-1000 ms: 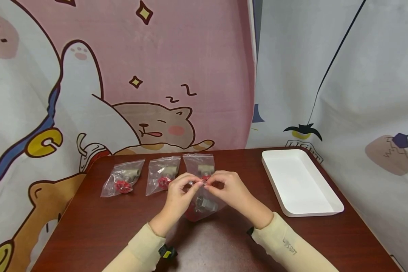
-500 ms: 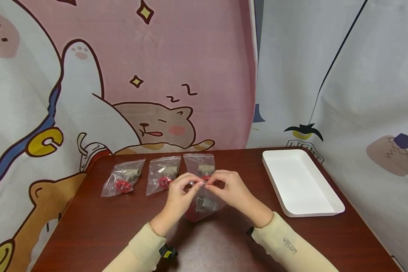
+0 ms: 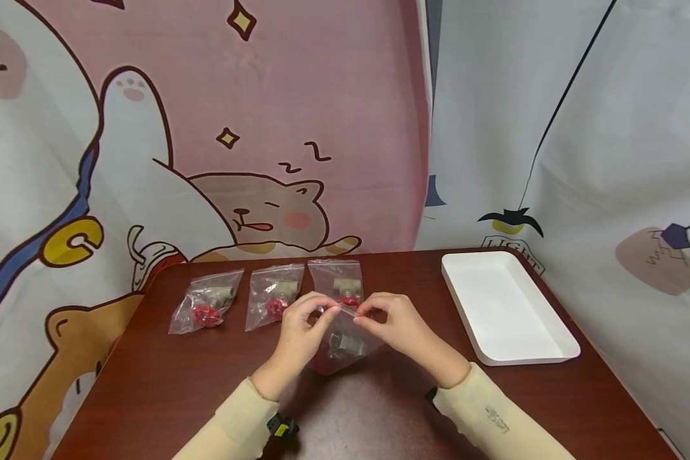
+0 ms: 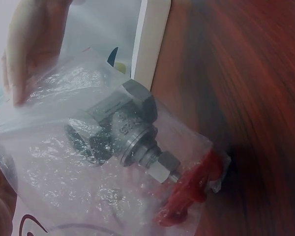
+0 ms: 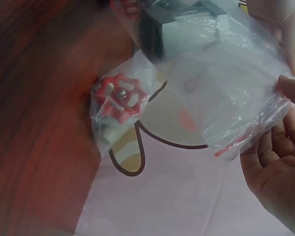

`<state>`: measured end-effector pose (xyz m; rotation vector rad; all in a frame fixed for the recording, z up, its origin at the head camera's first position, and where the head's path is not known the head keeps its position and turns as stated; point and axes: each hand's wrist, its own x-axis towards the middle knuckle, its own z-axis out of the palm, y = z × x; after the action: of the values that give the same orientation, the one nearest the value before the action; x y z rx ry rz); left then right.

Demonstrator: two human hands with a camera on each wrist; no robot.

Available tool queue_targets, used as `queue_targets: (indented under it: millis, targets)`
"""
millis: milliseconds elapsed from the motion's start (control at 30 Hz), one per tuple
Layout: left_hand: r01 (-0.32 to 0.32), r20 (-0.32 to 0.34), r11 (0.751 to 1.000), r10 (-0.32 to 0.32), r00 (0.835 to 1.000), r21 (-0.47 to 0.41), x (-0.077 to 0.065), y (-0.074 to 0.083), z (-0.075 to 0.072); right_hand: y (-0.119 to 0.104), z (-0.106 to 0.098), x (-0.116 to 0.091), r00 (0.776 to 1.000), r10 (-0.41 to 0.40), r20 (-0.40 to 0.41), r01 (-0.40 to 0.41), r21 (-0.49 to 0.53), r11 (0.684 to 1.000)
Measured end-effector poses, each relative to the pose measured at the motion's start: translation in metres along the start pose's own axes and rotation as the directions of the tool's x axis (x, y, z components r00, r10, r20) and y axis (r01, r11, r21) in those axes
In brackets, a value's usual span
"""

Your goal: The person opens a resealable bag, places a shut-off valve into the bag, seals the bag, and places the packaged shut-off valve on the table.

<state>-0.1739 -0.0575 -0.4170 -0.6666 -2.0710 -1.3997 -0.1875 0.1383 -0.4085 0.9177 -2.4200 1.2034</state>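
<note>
Both hands hold a clear zip-lock bag (image 3: 353,327) by its upper edge, above the table. My left hand (image 3: 299,335) pinches one side of that edge. My right hand (image 3: 399,326) pinches it a short way to the right. Inside the bag hangs a metal valve (image 4: 123,123) with a red handwheel (image 4: 187,191), seen through the plastic in the left wrist view. A red line (image 5: 231,147) runs along the bag's edge near the right fingers. Whether the seal is parted cannot be told.
Several more bagged valves with red handwheels lie at the back of the brown table (image 3: 167,396): a left bag (image 3: 207,303), a middle bag (image 3: 276,297) and a right bag (image 3: 336,275) behind my hands. A white tray (image 3: 512,306) stands at the right.
The right hand has shifted slightly right and down, so the fingertips, close together before, now stand apart along the bag's edge. The left hand stays nearly in place.
</note>
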Motion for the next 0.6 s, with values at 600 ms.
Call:
queue_targets:
  millis: [600]
  targets:
    - [0.058,0.015,0.997,-0.057,0.998,-0.057,0.005,0.021,-0.011,0.005,0.001,-0.006,1.000,0.023,-0.008,-0.023,0.031,0.999]
